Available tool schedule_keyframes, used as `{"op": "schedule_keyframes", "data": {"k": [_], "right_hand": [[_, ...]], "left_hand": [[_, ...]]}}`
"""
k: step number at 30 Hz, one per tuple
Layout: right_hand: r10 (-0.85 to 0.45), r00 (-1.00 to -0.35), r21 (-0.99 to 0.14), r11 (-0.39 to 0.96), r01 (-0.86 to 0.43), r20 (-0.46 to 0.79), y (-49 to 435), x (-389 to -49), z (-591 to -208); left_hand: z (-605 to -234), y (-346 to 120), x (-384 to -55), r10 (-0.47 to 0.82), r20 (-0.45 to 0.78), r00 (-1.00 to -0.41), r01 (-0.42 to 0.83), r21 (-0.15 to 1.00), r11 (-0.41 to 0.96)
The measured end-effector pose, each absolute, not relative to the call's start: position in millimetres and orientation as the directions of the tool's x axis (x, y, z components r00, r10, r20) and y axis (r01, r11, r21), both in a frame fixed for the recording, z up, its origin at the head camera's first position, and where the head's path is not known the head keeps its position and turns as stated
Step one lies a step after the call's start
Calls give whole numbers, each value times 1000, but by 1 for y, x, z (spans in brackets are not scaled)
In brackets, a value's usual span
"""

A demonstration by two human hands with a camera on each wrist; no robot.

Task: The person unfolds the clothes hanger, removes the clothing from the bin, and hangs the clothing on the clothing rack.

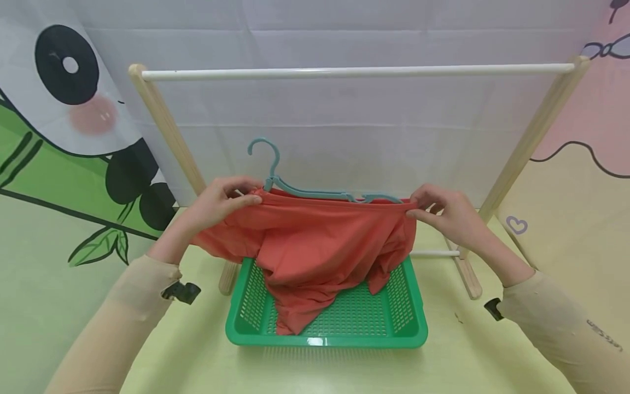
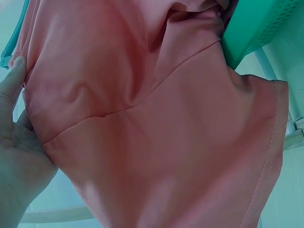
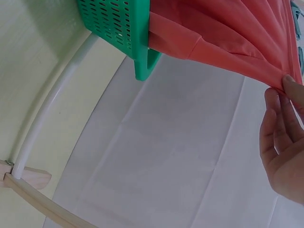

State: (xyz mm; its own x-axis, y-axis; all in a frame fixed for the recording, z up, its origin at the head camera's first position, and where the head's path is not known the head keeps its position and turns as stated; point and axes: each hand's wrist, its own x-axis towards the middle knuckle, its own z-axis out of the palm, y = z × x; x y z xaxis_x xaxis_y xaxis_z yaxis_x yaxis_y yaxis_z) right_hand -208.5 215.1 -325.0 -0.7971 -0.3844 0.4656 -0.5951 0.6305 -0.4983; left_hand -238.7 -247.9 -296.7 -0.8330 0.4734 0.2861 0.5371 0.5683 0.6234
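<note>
A red T-shirt (image 1: 334, 235) is stretched between the hands, its lower part draping into a green basket (image 1: 326, 341). The left hand (image 1: 223, 198) pinches the neckline's left end between thumb and fingers, close by the hanger's neck. At the other end, the right hand (image 1: 443, 210) pinches the same edge. A teal hanger (image 1: 310, 193) sits tilted in the neck opening, its hook standing up on the left and most of its arms hidden by the cloth. One short sleeve (image 2: 190, 142) with a stitched hem hangs beside the left hand (image 2: 19, 137).
Behind the shirt stands a clothes rack with a white top bar (image 1: 359, 72) and wooden side posts (image 1: 534, 139). Its low white bar (image 1: 435, 253) and wooden foot (image 1: 467, 276) show right of the basket. A pale yellow table (image 1: 197, 350) bears basket and rack.
</note>
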Motion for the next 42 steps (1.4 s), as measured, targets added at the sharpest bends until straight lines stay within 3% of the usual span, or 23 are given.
{"op": "schedule_keyframes", "data": {"k": [23,42], "right_hand": [[-422,-777,-452,641,-620,468,218,-205,-321],[-478,-756,-434,623,-650,447,216,-201,-315]], "left_hand": [[-292,-239,-239,465,224,-857,492,627,604],[-286,-239,-236,505,226,-833,526,609,594]]}}
